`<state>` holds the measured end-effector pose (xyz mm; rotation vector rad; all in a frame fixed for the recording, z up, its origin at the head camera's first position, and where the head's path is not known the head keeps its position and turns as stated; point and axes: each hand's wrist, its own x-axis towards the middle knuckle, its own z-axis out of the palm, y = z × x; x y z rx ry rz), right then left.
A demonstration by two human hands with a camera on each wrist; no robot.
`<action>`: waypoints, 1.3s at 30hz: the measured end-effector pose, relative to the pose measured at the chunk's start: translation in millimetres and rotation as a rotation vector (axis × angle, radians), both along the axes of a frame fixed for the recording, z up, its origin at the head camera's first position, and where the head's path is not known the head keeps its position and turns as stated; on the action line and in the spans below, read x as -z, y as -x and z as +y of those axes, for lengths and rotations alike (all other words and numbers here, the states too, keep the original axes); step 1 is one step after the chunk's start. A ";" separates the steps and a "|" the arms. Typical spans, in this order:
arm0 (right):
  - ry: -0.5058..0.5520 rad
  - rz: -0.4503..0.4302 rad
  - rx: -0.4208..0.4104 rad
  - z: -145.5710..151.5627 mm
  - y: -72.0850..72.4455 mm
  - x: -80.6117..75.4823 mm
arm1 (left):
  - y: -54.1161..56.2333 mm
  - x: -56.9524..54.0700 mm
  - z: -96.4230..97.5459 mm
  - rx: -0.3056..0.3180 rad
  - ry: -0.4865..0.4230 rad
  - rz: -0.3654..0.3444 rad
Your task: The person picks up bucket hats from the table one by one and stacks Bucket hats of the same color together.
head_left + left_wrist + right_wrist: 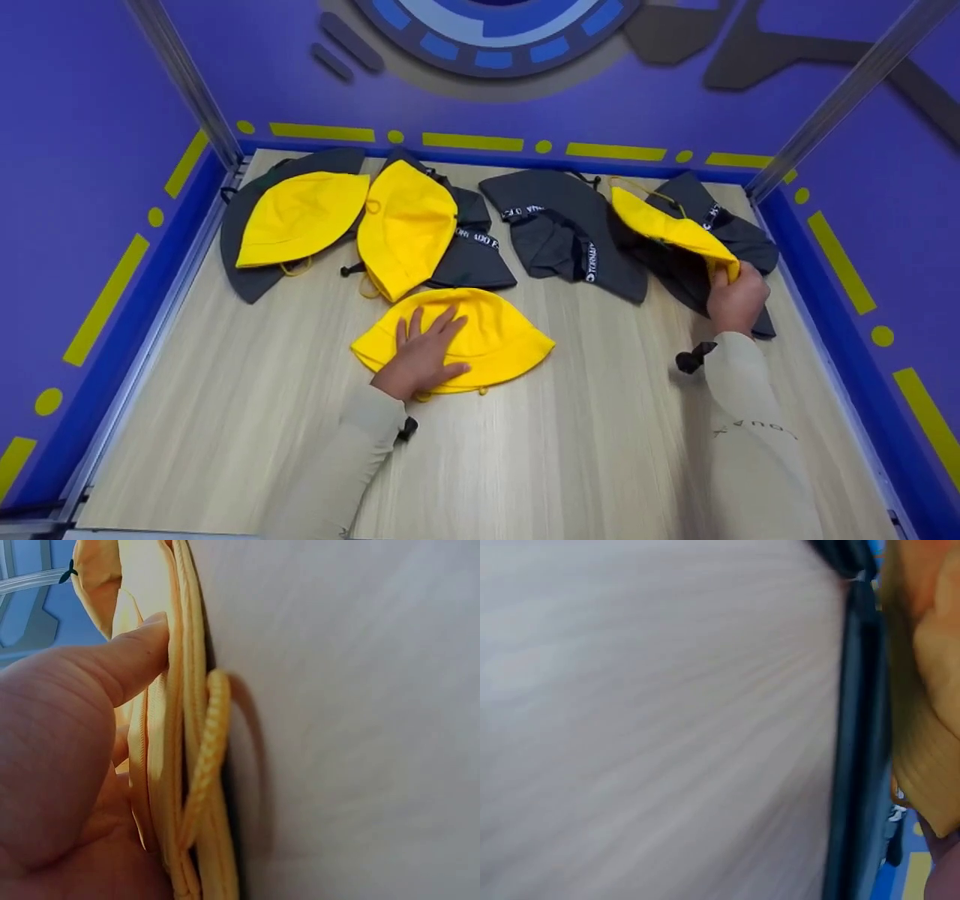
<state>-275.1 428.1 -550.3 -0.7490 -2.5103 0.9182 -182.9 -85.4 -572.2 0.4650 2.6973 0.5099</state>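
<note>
Flattened at the middle of the table lies a yellow bucket hat (502, 337), its brim toward the person. My left hand (424, 358) rests on it with fingers spread; the left wrist view shows the thumb lying on the layered brim (157, 765) beside a yellow cord loop (208, 754). At the right, my right hand (739, 298) pinches the brim of another yellow hat (675, 229), which is tilted up over a dark grey hat (750, 244). In the right wrist view, part of the held yellow hat (922, 757) shows beside a dark brim (859, 742).
A yellow hat (300, 217) lies on a dark grey hat (244, 274) at the back left. Beside them, another yellow hat (409, 225) overlaps a dark one (472, 262). A dark hat (555, 195) with lettered bands lies right of centre. Purple panels (480, 112) enclose the table.
</note>
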 end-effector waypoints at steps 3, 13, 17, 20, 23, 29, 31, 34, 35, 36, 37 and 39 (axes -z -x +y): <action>0.010 0.047 0.032 -1.3 -0.7 -7.5 | -1.5 0.2 -0.7 0.002 -0.020 0.014; 0.087 0.049 0.035 -2.3 -1.8 -41.6 | -3.3 0.2 -2.4 -0.006 -0.033 0.029; 0.106 0.107 0.026 -5.3 -6.0 -47.5 | -4.5 1.1 -1.6 -0.003 -0.027 0.013; 0.101 0.184 0.007 -8.4 -8.9 -49.4 | -5.3 1.8 -0.8 -0.001 -0.024 -0.001; 0.104 0.263 -0.016 -12.0 -11.2 -53.0 | -5.3 1.8 0.1 -0.001 -0.025 -0.007; 0.086 0.415 -0.042 -19.6 -14.8 -74.8 | -3.0 3.0 0.9 0.002 -0.004 0.000; 0.085 0.466 -0.060 -23.2 -15.7 -84.4 | -2.3 3.7 0.7 0.004 -0.003 0.007; 0.094 0.518 -0.098 -29.4 -17.4 -98.9 | -2.1 4.8 0.2 0.006 -0.011 0.021; 0.093 0.529 -0.109 -31.3 -17.9 -103.3 | -2.1 4.9 -0.1 0.006 -0.012 0.023; 0.093 0.537 -0.121 -33.7 -19.0 -108.0 | -2.1 4.9 -0.2 0.006 -0.012 0.026; 0.095 0.542 -0.134 -35.8 -19.7 -112.2 | -2.0 4.8 -0.3 0.007 -0.008 0.029; 0.104 0.536 -0.149 -39.6 -21.5 -120.4 | -1.7 4.3 -0.4 0.006 -0.011 0.031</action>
